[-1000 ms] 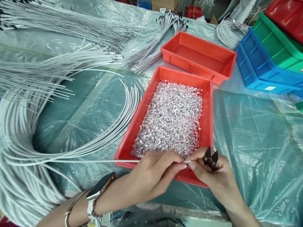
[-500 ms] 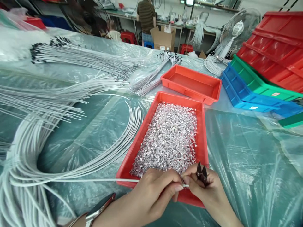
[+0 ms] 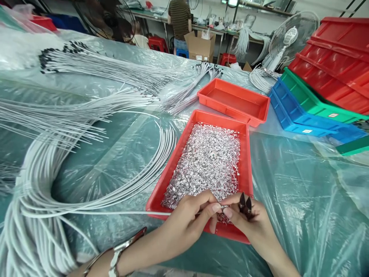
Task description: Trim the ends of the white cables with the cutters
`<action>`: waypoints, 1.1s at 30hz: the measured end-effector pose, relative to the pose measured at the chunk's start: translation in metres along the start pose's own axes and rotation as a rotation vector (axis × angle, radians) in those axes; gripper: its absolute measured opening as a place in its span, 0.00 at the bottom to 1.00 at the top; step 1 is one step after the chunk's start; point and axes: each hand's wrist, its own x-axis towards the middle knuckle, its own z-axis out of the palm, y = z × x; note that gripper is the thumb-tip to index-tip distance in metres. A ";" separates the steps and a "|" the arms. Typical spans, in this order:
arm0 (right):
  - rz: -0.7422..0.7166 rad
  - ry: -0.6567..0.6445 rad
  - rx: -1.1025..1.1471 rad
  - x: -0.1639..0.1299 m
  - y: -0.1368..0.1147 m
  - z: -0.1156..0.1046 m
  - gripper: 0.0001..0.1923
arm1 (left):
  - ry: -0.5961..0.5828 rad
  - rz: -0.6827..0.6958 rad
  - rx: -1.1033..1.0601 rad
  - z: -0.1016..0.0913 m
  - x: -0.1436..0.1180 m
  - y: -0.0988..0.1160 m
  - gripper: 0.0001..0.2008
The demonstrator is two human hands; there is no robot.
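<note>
Item: your left hand (image 3: 190, 215) pinches one white wire (image 3: 115, 212) at its tip, your right hand (image 3: 248, 219) grips cutters (image 3: 245, 204), both over the scrap tray (image 3: 248, 169), so trimmings fall inside.

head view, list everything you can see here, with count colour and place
white cable: one, white, pinched in both hands
cutters: one, dark, in right hand
near tray: one, red, holding silver scraps
far tray: one, red, behind it
cable bundles: many, white, left
stacked bins: several, blue, green, red, right
fan: one, white, back
person: one, striped top, back
left hand: on cable
right hand: at cable tip
</note>
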 end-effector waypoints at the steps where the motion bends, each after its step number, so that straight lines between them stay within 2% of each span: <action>1: -0.002 -0.003 -0.004 0.000 0.000 -0.001 0.09 | -0.003 -0.003 0.006 0.000 0.000 0.000 0.15; 7: -0.020 -0.100 -0.063 0.003 0.005 -0.007 0.09 | -0.007 -0.013 -0.022 -0.001 0.003 -0.001 0.17; 14: -0.071 -0.035 -0.105 0.002 -0.002 -0.004 0.08 | -0.095 -0.074 -0.168 -0.007 0.006 0.006 0.16; 21: -0.057 -0.079 -0.098 0.001 -0.005 -0.004 0.08 | -0.200 -0.111 -0.374 -0.011 0.008 0.003 0.15; 33: -0.053 -0.126 -0.052 -0.001 -0.005 -0.005 0.07 | -0.280 -0.185 -0.427 -0.015 0.008 0.007 0.13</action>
